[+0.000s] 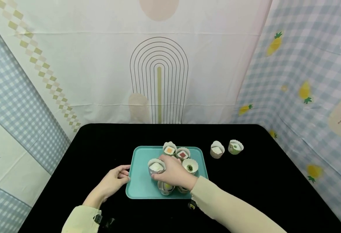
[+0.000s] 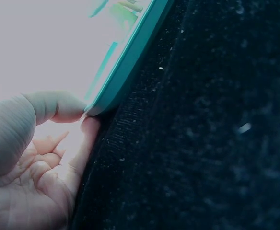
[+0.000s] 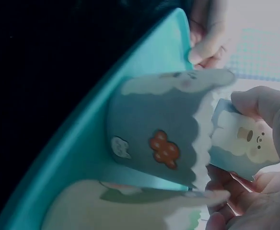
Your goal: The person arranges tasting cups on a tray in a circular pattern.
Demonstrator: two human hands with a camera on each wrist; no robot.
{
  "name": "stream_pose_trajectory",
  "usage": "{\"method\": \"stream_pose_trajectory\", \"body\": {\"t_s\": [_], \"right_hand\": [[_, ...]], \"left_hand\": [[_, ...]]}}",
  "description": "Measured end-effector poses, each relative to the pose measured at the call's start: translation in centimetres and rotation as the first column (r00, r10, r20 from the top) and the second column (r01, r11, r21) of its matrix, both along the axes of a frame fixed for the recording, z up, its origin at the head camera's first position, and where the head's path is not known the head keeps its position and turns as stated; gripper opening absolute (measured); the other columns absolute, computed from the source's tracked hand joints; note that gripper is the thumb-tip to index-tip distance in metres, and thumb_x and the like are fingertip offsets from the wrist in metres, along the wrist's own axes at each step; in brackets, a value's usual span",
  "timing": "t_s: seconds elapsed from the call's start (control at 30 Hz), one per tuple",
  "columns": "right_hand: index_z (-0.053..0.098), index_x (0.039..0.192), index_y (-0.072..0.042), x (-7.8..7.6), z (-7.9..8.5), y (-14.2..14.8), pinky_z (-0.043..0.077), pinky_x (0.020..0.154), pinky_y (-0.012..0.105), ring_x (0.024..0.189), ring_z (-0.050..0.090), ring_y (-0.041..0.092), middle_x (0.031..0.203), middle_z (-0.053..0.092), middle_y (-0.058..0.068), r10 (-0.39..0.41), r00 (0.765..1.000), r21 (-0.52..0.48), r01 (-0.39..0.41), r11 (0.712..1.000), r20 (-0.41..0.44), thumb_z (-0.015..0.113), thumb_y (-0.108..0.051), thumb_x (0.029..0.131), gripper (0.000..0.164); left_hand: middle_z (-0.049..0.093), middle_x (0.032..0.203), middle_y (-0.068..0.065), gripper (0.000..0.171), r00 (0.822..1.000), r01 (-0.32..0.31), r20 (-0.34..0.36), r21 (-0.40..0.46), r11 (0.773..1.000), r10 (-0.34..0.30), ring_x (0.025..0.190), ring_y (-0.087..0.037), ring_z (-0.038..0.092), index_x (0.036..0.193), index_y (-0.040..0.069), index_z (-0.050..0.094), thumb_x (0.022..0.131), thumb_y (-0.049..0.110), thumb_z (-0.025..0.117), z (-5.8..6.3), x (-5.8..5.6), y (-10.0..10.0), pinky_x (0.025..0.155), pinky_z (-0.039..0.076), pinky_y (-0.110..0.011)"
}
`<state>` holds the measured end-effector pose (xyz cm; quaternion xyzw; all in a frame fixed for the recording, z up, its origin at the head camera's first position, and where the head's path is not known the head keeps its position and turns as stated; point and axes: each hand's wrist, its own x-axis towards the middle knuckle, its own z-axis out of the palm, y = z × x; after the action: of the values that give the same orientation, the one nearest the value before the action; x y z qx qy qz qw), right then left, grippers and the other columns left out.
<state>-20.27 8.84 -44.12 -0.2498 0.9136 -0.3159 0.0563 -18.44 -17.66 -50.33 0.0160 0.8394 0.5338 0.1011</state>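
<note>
My right hand (image 1: 173, 170) grips a paper baking cup (image 1: 156, 167) with white filling over the middle of the turquoise tray (image 1: 138, 189). In the right wrist view, this cup (image 3: 243, 139) shows a smiling cartoon print between thumb and fingers. At the tray's left edge, my left hand (image 1: 112, 183) pinches the rim; the left wrist view has the thumb (image 2: 65, 108) on top and a finger below. Several other filled cups stand on the tray, including ones with an orange square (image 1: 169, 149), a dark red square (image 1: 183, 154) and green filling (image 1: 190, 168). My right hand partly hides some.
Right of the tray on the black table (image 1: 246, 194) stand two more cups, one brownish (image 1: 217, 150) and one green (image 1: 235, 147). Printed cloth (image 1: 100, 74) hangs behind the table and along both sides.
</note>
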Motion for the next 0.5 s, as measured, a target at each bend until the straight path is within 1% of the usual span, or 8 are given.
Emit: {"method": "stream_pose_trajectory", "body": {"t_s": [0.1,0.2,0.37,0.5], "right_hand": [[0.063,0.115,-0.018,0.04,-0.44,-0.34,0.034,0.081,0.038,0.082,0.052,0.009,0.093,0.060,-0.013,0.008,1.000,0.038,-0.007,0.999,-0.018,0.075,-0.041,0.082,0.042],[0.064,0.112,-0.018,0.11,-0.70,-0.58,0.033,0.078,0.035,0.081,0.049,0.010,0.091,0.059,-0.013,0.003,0.999,0.077,-0.001,0.997,-0.032,0.075,-0.044,0.081,0.042],[0.063,0.111,-0.016,0.32,-0.84,-0.81,0.031,0.078,0.036,0.080,0.046,0.013,0.091,0.059,-0.011,-0.011,1.000,0.125,0.012,0.992,-0.007,0.075,-0.046,0.081,0.044],[0.064,0.112,-0.014,0.50,-0.79,-1.00,0.032,0.078,0.037,0.078,0.047,0.015,0.091,0.060,-0.008,-0.025,0.999,0.147,0.027,0.989,-0.020,0.075,-0.044,0.081,0.044]], "left_hand": [[0.058,0.101,-0.007,0.048,1.000,0.001,-0.005,0.000,1.000,-0.001,0.088,-0.019,0.058,0.138,0.009,0.052,0.091,0.006,0.063,0.12,0.02,0.01,0.082,0.048,-0.038],[0.058,0.102,-0.008,0.048,1.000,0.003,-0.011,0.001,1.000,-0.003,0.088,-0.019,0.058,0.138,0.008,0.051,0.091,0.006,0.063,0.25,0.05,0.00,0.081,0.048,-0.038],[0.059,0.102,-0.007,0.048,1.000,-0.003,0.001,-0.001,1.000,0.003,0.088,-0.019,0.058,0.138,0.009,0.052,0.091,0.006,0.063,0.21,0.06,0.03,0.082,0.048,-0.038],[0.059,0.101,-0.006,0.048,1.000,-0.008,0.002,-0.003,1.000,0.008,0.088,-0.020,0.059,0.137,0.010,0.052,0.091,0.005,0.063,0.09,0.02,0.08,0.082,0.049,-0.038]]}}
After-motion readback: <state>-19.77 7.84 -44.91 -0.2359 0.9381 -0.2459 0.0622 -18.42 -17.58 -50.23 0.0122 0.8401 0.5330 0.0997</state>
